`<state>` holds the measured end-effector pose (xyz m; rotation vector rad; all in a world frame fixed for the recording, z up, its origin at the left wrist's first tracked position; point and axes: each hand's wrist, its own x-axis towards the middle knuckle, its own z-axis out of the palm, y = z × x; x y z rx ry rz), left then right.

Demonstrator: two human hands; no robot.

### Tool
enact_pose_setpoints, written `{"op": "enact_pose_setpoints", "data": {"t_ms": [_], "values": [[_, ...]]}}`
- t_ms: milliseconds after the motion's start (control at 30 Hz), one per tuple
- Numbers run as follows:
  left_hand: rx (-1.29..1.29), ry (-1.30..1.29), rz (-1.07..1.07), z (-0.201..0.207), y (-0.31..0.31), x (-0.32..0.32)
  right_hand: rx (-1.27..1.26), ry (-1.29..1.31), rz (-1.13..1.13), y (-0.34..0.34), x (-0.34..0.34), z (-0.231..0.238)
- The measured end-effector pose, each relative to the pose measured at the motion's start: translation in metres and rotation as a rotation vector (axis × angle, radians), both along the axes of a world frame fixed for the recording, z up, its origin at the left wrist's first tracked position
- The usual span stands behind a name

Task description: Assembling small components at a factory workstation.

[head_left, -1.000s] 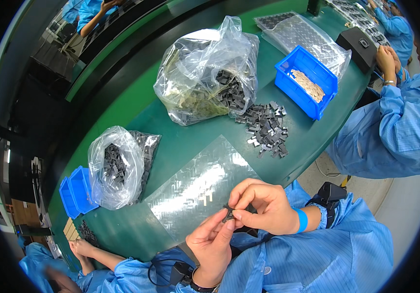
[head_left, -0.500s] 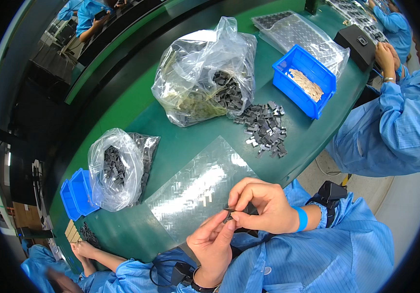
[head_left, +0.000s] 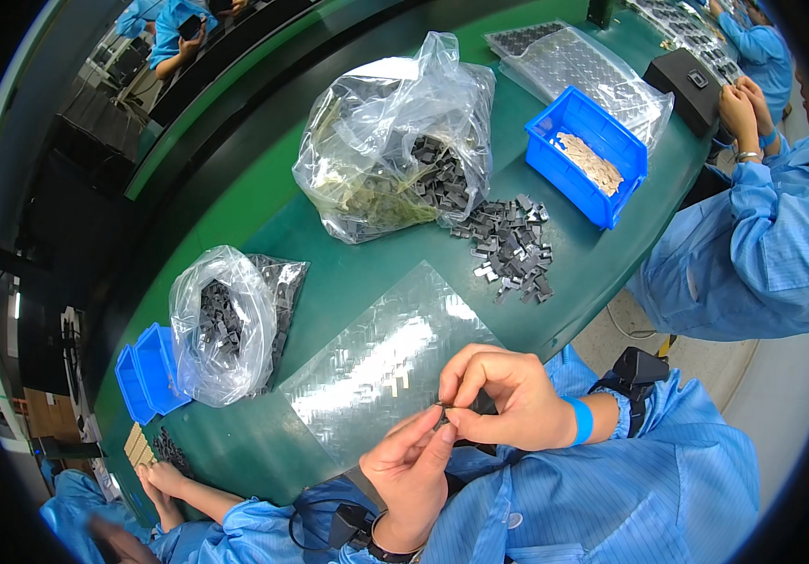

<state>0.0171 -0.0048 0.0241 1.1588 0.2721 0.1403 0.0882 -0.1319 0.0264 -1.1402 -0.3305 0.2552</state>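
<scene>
Pinching one small dark part [head_left: 442, 411] between both hands, left hand [head_left: 411, 470] and right hand [head_left: 508, 399] fingertips pressed together; clear blister tray [head_left: 376, 362] just beside

A small dark part [head_left: 443, 415] was pinched between the fingertips of the left hand [head_left: 411, 472] and the right hand [head_left: 503, 399], held in the air just off the near edge of the green worktop [head_left: 367, 268]. It was mostly covered by the fingers [head_left: 466, 376], so only a thin, dark sliver showed and its shape could not be told. It sat just beyond the near corner of the clear plastic tray [head_left: 388, 362] that lay flat by that near edge.
</scene>
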Motion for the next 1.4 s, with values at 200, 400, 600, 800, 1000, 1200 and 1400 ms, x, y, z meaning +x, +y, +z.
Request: {"op": "enact_pose_setpoints", "data": {"t_ms": [200, 400, 600, 800, 1000, 1200, 1400], "values": [[0.014, -0.001, -0.003, -0.002, 0.000, 0.000, -0.009, -0.007, -0.002, 0.001, 0.001, 0.001], [0.090, -0.026, -0.017, -0.002, 0.003, -0.001, -0.097, -0.139, 0.060, -0.002, 0.005, 0.003], [-0.246, 0.029, -0.083, -0.002, 0.005, 0.002, 0.124, 0.235, 0.190, -0.007, 0.004, 0.004], [-0.346, 0.066, -0.099, 0.009, 0.004, 0.009, 0.103, 0.183, 0.163, -0.007, 0.006, 0.000], [-0.397, 0.042, -0.095, 0.012, 0.004, 0.011, 0.074, 0.142, 0.137, -0.005, 0.004, -0.002], [-0.376, 0.037, -0.015, 0.010, 0.000, 0.010, 0.027, 0.100, 0.096, -0.001, 0.002, -0.004], [-0.208, -0.108, 0.019, 0.006, 0.000, 0.008, -0.156, -0.173, 0.029, -0.001, 0.005, -0.003]]}}
